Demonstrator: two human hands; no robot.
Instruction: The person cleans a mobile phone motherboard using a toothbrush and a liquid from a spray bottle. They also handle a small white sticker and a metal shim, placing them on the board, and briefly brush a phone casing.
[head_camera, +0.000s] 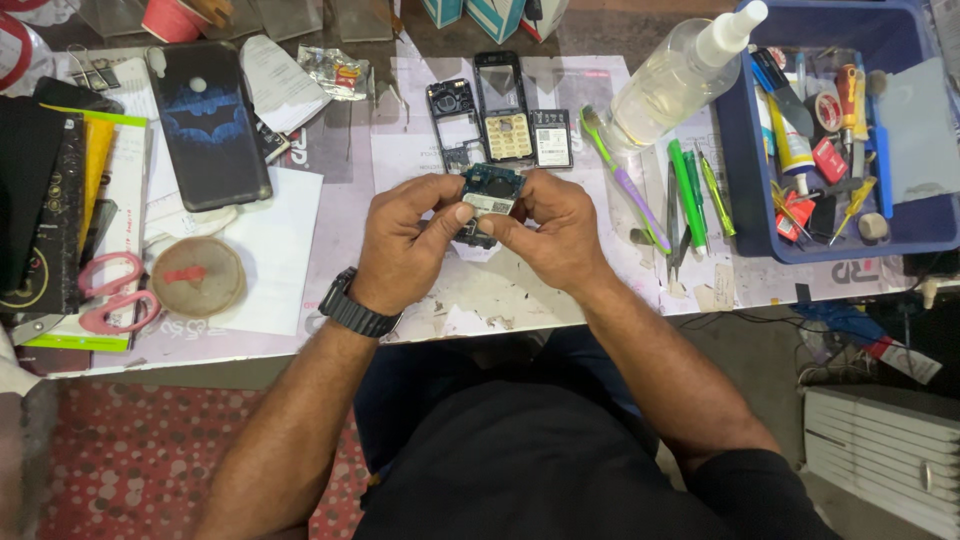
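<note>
Both my hands hold a small blue phone circuit board (491, 190) just above the worktable (330, 230). My left hand (405, 240), with a black watch on its wrist, pinches the board's left side. My right hand (548, 228) grips its right side, thumb on the lower edge. Behind the board lie a black phone frame (452, 115), a second taller frame (500, 80), a yellow keypad (509, 137) and a small battery-like part (551, 138).
A clear squeeze bottle (672, 80) leans on a blue tool bin (745, 170) at the right. Green tools and tweezers (688, 195) lie beside it. At left are a dark phone case (208, 125), pink scissors (112, 295) and a round tape disc (197, 277).
</note>
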